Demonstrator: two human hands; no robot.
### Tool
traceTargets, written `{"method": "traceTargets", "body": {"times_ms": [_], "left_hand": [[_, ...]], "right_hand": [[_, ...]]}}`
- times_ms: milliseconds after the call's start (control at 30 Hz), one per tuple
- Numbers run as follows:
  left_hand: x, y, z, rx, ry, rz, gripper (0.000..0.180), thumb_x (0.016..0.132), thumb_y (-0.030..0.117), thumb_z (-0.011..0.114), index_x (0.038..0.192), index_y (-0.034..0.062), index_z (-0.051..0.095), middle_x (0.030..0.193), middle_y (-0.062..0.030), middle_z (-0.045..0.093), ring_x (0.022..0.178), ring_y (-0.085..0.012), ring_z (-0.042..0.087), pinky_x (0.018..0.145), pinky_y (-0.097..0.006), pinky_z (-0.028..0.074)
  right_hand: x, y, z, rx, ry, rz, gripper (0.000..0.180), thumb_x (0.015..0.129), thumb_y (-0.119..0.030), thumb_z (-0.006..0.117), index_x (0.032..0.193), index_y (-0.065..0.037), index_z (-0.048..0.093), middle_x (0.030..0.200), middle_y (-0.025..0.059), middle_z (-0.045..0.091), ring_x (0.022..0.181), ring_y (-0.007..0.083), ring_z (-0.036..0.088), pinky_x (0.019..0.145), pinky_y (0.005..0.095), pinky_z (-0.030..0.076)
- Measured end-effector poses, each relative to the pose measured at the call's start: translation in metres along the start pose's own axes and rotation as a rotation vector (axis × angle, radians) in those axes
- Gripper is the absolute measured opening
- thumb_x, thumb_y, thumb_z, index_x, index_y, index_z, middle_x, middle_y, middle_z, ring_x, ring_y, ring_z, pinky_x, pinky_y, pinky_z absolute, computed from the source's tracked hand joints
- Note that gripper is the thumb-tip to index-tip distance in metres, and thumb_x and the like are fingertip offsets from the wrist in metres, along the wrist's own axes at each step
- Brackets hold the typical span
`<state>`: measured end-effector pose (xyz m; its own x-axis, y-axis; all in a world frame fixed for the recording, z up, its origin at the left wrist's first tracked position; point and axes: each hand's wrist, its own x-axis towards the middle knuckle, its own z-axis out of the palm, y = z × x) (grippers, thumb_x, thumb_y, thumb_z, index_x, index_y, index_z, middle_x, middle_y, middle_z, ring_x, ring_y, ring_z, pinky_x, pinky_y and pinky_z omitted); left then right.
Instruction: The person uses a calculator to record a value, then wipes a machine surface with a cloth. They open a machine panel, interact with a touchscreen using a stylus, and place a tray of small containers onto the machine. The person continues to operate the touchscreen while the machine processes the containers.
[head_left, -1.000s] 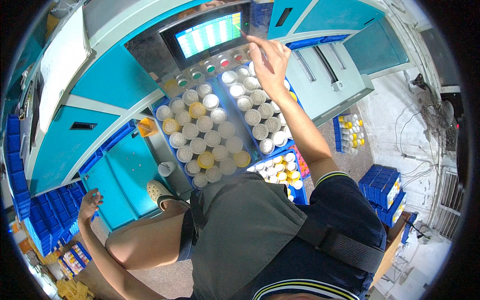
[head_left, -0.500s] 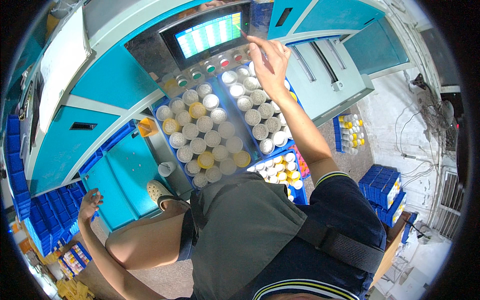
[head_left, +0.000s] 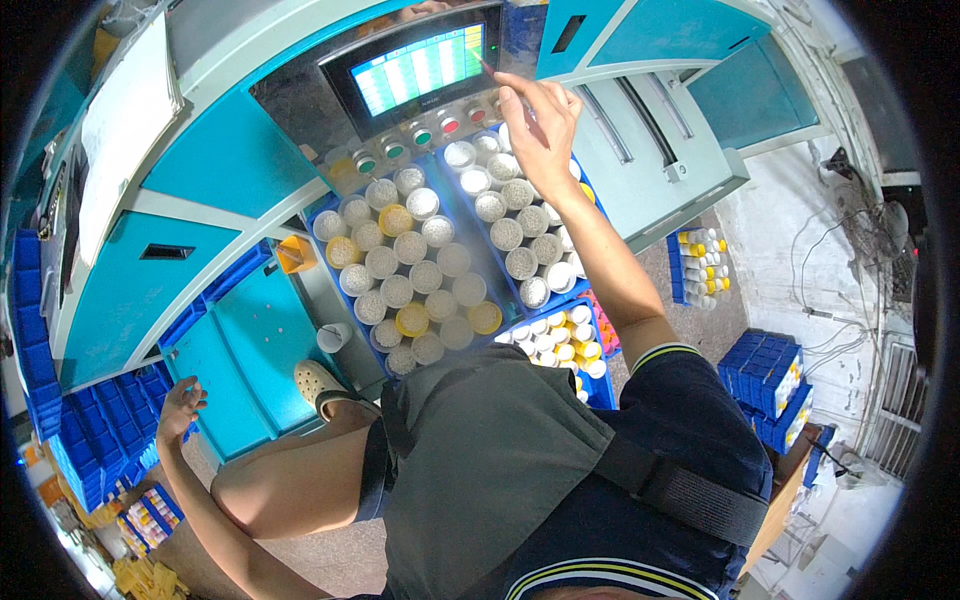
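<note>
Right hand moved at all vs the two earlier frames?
No, no visible shift: judged against the lit screen, the right hand is in the same place, just beyond its lower right corner, in all three pictures.

Thin, dark reddish, stick-like pointer [head_left: 487, 67]: pinched in the fingers of my right hand [head_left: 541, 125], slanted, far end up and left over the lit display near its right edge. Can't tell if the tip touches the glass. Material unclear, rest of its length hidden by my fingers.

Wide rectangular flat display with thick black frame [head_left: 418, 76]: switched on, bright. Pale white-to-green columns side by side, bluish band along top, yellow patch at upper right; text too small to read. Mounted in a dark, shiny panel ahead of me, right end higher in view.
</note>
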<state>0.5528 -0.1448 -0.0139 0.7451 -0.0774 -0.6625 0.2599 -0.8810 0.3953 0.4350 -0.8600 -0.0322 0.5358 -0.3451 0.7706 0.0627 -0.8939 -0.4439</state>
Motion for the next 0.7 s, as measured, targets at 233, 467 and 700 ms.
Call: {"method": "traceTargets", "body": {"times_ms": [233, 467, 700], "left_hand": [[0.0003, -0.0024, -0.0004, 0.002, -0.009, 0.014, 0.087, 0.093, 0.065, 0.065, 0.146, -0.0014, 0.048, 0.116, -0.0212, 0.070, 0.096, -0.0261, 0.071, 0.067, -0.034, 0.052], [0.0040, -0.0046, -0.0024, 0.001, -0.032, 0.012, 0.090, 0.091, 0.068, 0.065, 0.146, -0.0014, 0.049, 0.113, -0.0205, 0.070, 0.096, -0.0268, 0.070, 0.067, -0.035, 0.052], [0.0070, -0.0080, -0.0026, 0.014, -0.017, -0.014, 0.093, 0.089, 0.069, 0.067, 0.146, -0.0021, 0.048, 0.115, -0.0218, 0.070, 0.097, -0.0279, 0.070, 0.067, -0.034, 0.052]], "right_hand": [[-0.0007, -0.0001, 0.0004, 0.013, 0.004, 0.009, 0.019, 0.095, -0.018, 0.069, 0.112, -0.014, 0.076, 0.096, 0.0000, 0.074, 0.096, 0.0159, 0.062, 0.096, 0.0346, 0.033], [-0.0006, 0.0003, 0.0002, 0.017, 0.010, -0.006, 0.020, 0.095, -0.018, 0.069, 0.112, -0.014, 0.076, 0.096, 0.0001, 0.074, 0.096, 0.0160, 0.063, 0.096, 0.0344, 0.033], [0.0013, 0.0001, 0.0022, 0.003, 0.058, -0.042, 0.018, 0.092, -0.019, 0.072, 0.108, -0.013, 0.077, 0.089, 0.0019, 0.073, 0.090, 0.0179, 0.064, 0.091, 0.0356, 0.035]]}}
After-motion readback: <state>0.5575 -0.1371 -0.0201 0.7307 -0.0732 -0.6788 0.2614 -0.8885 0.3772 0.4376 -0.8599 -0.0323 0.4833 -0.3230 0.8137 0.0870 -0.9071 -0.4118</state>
